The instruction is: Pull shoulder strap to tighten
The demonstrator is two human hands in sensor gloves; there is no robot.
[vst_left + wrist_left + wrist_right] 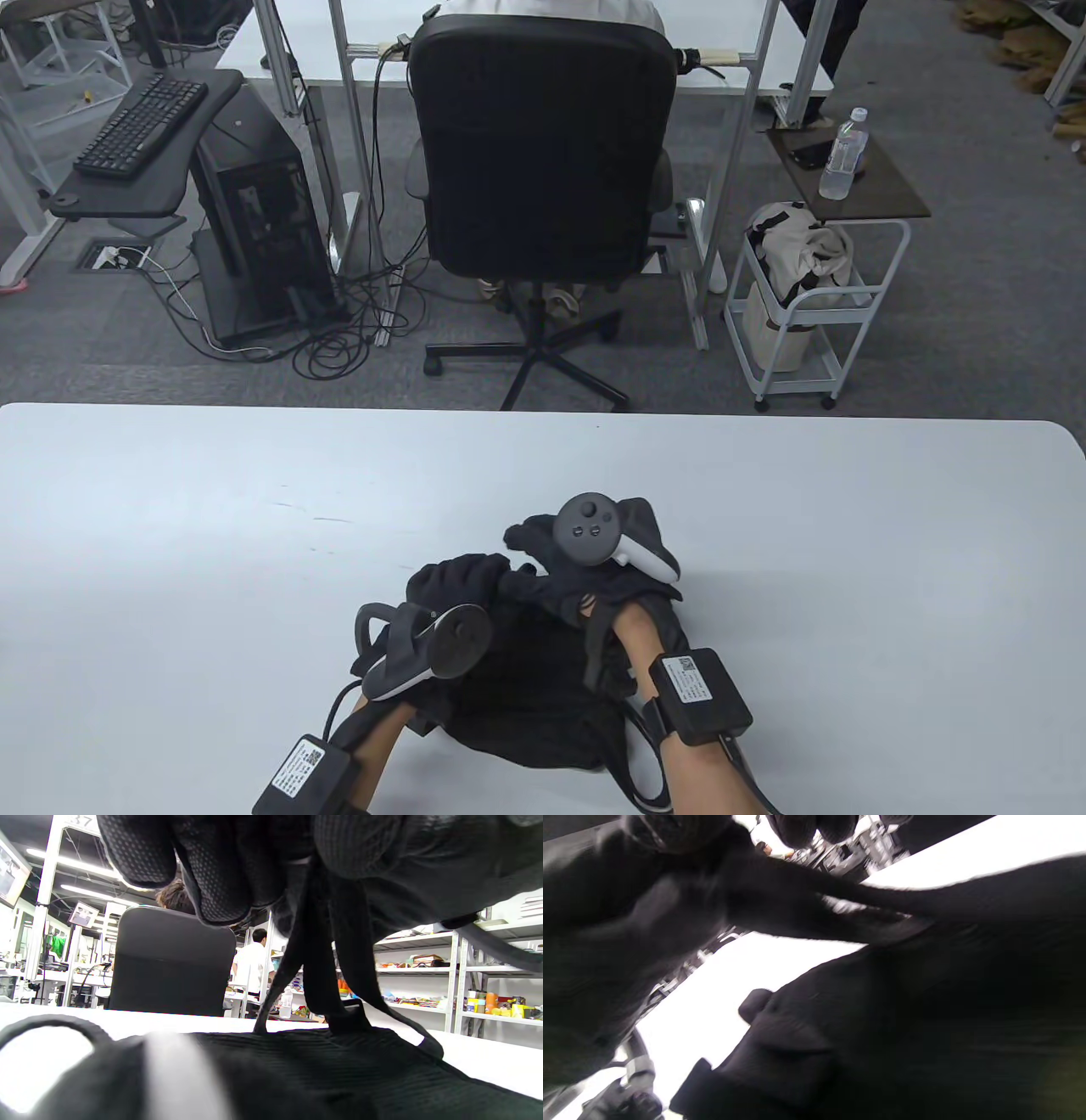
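A white worktop (pixel 212 526) fills the lower frame; a black bag (pixel 526 705) lies on it at bottom centre.

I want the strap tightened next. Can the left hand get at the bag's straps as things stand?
Probably yes. The left hand is already over the bag, and in the left wrist view its fingers seem closed round the straps rising from it. Nothing blocks it.

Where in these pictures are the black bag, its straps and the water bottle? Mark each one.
black bag (pixel 526 713): table view, on its dark fabric body between the forearms.
straps (pixel 318 984): left wrist view, on the middle strap running down from the glove.
water bottle (pixel 845 157): table view, on its clear body.
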